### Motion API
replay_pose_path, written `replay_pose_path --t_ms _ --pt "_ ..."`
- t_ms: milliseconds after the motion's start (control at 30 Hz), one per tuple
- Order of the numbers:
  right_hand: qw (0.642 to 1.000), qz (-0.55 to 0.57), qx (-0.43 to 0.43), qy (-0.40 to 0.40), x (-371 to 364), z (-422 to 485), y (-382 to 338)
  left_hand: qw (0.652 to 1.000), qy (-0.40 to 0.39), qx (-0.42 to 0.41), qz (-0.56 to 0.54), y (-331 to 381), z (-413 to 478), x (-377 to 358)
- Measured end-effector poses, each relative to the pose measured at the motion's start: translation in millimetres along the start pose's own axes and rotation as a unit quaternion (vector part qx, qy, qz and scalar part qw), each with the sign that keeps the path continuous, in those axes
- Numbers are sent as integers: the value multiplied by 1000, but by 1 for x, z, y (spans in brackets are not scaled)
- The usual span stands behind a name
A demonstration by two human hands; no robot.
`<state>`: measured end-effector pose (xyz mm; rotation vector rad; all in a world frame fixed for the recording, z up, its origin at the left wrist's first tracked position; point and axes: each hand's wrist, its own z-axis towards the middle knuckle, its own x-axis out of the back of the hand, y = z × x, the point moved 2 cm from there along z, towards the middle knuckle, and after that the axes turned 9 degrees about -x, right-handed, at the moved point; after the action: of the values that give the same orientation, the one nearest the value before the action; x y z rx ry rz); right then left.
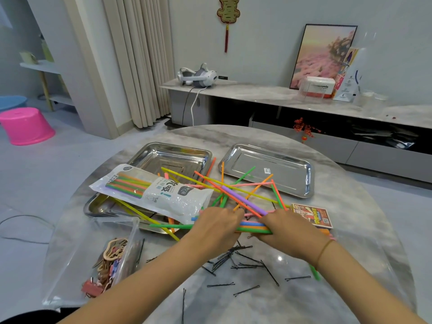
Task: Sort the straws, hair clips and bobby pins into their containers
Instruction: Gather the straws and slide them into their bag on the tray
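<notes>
Coloured straws [236, 187] lie crossed in a loose heap at the table's middle. My right hand [288, 232] grips a bundle of thick straws [253, 226] lying sideways. My left hand [216, 226] rests on the same bundle at its left end, fingers curled over it. A white straw bag [163, 195] with straws inside lies across a steel tray [93, 206]. Black bobby pins [238, 260] are scattered on the table below my hands. A clear plastic box [70, 258] at the near left holds hair clips [109, 258].
Two more steel trays stand at the back, one on the left [145, 157] and one on the right [301, 181]. A small printed box [313, 216] lies right of my right hand. The round marble table [350, 253] ends close to me.
</notes>
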<state>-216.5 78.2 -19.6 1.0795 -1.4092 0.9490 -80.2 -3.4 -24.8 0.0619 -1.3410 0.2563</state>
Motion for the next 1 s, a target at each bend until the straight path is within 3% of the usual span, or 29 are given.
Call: replay_pose_path --t_ms 67,133,267,333,433,567,600,867,1000 --pt "1000 0 -16 11 5 2 1 998 43 -40 22 -7 -3 -2" --pt "999 6 -47 21 9 4 6 998 61 -11 17 -19 -7 3" --pt "994 25 -105 26 8 6 20 964 158 188 -103 -58 -16 18" --pt "991 40 -121 29 9 7 25 899 205 327 -208 -73 -19 17" --pt "989 46 -135 39 15 6 27 742 236 486 -397 -85 -21 8" --pt "990 61 -116 44 9 8 22 615 226 485 -579 -83 -12 -5" --pt "991 62 -108 42 7 8 19 604 223 470 -604 -76 -8 -4" --pt "996 2 -64 60 0 9 7 619 149 410 -653 -50 -2 -7" --pt "994 -34 -31 98 -4 9 4 654 140 387 -635 -47 -4 -9"
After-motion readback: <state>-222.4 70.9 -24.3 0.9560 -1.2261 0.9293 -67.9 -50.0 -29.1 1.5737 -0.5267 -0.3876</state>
